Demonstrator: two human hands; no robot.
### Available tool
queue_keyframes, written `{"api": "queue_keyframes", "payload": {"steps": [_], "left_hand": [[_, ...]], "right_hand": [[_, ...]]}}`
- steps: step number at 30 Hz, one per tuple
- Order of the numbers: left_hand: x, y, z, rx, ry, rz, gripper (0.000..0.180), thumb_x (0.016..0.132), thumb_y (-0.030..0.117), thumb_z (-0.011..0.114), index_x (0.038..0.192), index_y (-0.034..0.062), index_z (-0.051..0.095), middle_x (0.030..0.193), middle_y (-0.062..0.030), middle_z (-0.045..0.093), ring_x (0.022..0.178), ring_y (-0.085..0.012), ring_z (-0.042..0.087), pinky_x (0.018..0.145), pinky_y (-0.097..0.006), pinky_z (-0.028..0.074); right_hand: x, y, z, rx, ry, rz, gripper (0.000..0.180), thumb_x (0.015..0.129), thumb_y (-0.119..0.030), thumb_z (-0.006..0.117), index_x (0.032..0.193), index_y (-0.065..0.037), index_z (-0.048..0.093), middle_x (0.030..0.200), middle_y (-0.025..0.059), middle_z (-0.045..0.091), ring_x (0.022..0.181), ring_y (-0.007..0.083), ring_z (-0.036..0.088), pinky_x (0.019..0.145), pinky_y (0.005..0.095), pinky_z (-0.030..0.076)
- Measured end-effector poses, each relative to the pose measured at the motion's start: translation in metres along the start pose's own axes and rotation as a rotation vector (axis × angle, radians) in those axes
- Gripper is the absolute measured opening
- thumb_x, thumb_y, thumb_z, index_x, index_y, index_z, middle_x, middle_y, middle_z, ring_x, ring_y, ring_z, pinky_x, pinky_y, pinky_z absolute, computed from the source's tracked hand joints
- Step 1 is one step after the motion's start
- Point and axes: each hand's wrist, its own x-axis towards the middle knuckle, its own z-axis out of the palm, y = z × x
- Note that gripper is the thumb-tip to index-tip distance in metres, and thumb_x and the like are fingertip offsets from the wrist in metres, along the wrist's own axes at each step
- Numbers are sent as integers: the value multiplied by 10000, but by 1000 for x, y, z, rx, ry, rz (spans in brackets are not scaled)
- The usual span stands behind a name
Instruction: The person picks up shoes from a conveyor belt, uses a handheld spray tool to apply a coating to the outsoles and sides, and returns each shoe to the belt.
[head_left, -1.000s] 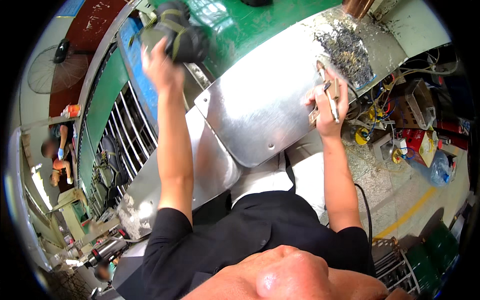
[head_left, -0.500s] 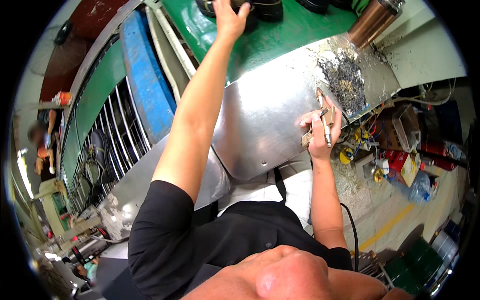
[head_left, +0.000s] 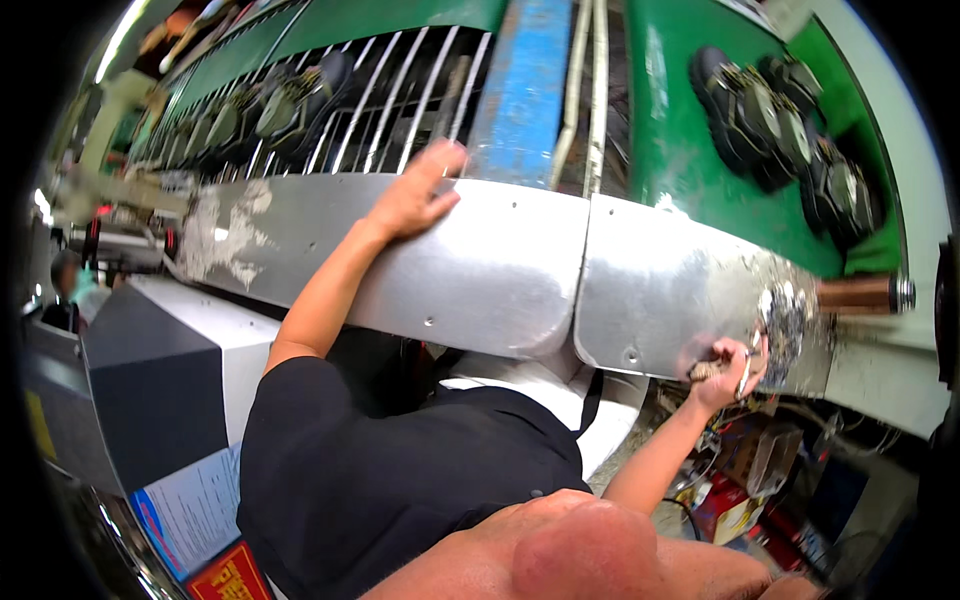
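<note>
The person wears a black short-sleeved shirt, its left sleeve ending above the elbow, leaving both forearms bare. A dark strap runs down from the shirt's front on the right side. The left hand point(head_left: 415, 195) and right hand point(head_left: 722, 372) are bare, without gloves, rings or a watch showing.

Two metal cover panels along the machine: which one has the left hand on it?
The longer panel on the person's left: the left hand rests flat on its upper edge. The shorter panel has the right hand at its residue-caked end.
</note>
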Motion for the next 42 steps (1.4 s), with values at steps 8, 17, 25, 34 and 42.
{"api": "queue_keyframes", "payload": {"steps": [8, 17, 25, 34, 42], "left_hand": [[-77, -213, -108, 251, 973, -1079, 1071, 676, 509, 808, 1363, -127, 287, 1369, -313, 420, 1294, -418, 408, 1049, -456, 375], [-51, -189, -117, 5, 835, -820, 698, 654, 500, 820, 1179, 78, 635, 1097, -214, 663, 1008, -349, 643, 904, -380, 478], [-82, -253, -112, -1396, 776, -588, 476, 898, 381, 490, 949, -46, 693, 956, -183, 708, 857, -316, 693, 852, -413, 541], [-15, -61, -65, -818, 65, -308, 626, 758, 182, 712, 1306, -27, 493, 1076, -81, 643, 884, -185, 629, 812, -303, 503], [17, 78, -57, -852, -229, -470, 658, 905, 348, 656, 1398, -13, 414, 1332, -173, 528, 1143, -259, 574, 962, -352, 472]], "right_hand": [[0, 3, 6, 54, 16, 70, 556, 864, -39, 509, 1379, 65, 327, 737, 81, 527, 669, 185, 516, 645, 310, 464], [2, 4, 3, 20, 11, 102, 501, 892, -37, 510, 1372, -16, 369, 777, 72, 527, 680, 176, 506, 637, 300, 473], [13, 11, 5, -3, 65, 91, 510, 840, -37, 551, 1324, 22, 403, 717, 79, 559, 601, 156, 526, 568, 293, 481], [-1, 2, 7, 24, 60, 37, 446, 879, -60, 561, 1286, 58, 420, 762, 75, 577, 645, 144, 560, 640, 275, 486], [0, -5, 2, 66, 40, 38, 429, 877, -49, 549, 1267, 74, 418, 765, 82, 580, 668, 149, 564, 663, 312, 508]]}}
